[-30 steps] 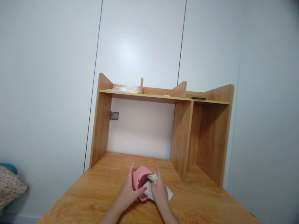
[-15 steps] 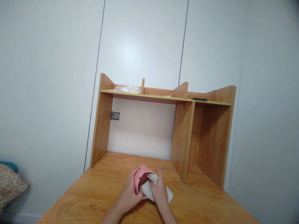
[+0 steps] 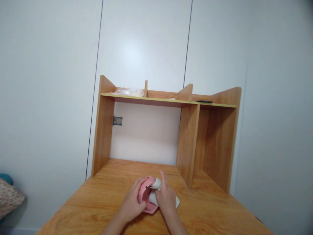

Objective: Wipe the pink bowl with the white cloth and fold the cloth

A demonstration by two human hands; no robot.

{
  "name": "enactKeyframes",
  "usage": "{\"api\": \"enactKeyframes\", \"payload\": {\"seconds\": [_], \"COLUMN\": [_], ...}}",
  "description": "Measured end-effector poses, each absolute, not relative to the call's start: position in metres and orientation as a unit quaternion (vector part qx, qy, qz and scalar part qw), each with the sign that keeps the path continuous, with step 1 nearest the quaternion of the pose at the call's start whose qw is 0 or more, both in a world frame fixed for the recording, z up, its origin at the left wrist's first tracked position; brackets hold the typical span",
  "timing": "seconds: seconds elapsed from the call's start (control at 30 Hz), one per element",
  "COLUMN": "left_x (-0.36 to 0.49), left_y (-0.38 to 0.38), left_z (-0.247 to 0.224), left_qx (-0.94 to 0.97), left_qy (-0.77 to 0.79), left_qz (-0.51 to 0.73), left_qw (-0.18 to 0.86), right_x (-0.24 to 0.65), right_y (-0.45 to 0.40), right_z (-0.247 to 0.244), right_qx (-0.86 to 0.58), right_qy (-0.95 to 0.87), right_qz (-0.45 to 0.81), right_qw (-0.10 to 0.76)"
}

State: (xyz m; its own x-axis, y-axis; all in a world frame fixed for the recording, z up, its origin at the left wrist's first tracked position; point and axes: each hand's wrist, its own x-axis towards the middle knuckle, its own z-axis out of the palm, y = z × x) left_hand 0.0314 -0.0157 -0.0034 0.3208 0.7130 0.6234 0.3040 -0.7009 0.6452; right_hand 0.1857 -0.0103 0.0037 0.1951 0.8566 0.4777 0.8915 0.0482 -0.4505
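A pink hollow container (image 3: 152, 209), its opening tilted toward the right, is held over the front of the wooden desk (image 3: 93, 205). My left hand (image 3: 134, 199) grips it from the left, fingers behind the wall and thumb at the near rim. A pale grey cloth (image 3: 153, 197) is bunched partly inside the opening and over the rim, and one corner sticks out to the right. My right hand (image 3: 166, 197) pinches the cloth against the container's right rim, with the index finger pointing up. The inside of the container is partly hidden by the cloth.
A wooden shelf unit (image 3: 186, 140) stands at the back of the desk. On its upper shelf lie a clear plastic bag (image 3: 129, 92) and a flat black object (image 3: 204, 101). A wall socket box (image 3: 117, 121) shows behind. At far left is a patterned cushion (image 3: 9, 197).
The pink container has been turned in my left hand, so more of its lower rim shows. My right hand has shifted with the cloth along the rim. The view has moved slightly.
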Motion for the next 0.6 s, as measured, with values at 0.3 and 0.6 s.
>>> {"api": "enactKeyframes", "payload": {"seconds": [0.3, 0.6], "left_x": [0.031, 0.0314], "left_y": [-0.0181, -0.0183], "left_z": [0.0016, 0.0014], "left_qx": [0.799, 0.801], "left_qy": [0.313, 0.313], "left_qz": [0.473, 0.473], "left_qw": [0.202, 0.193], "right_x": [0.1874, 0.1894], "right_y": [-0.0099, -0.0046], "right_z": [0.0036, -0.0034], "right_qx": [-0.693, -0.677], "right_qy": [-0.623, -0.624], "right_qz": [-0.006, 0.041], "right_qw": [0.363, 0.388]}}
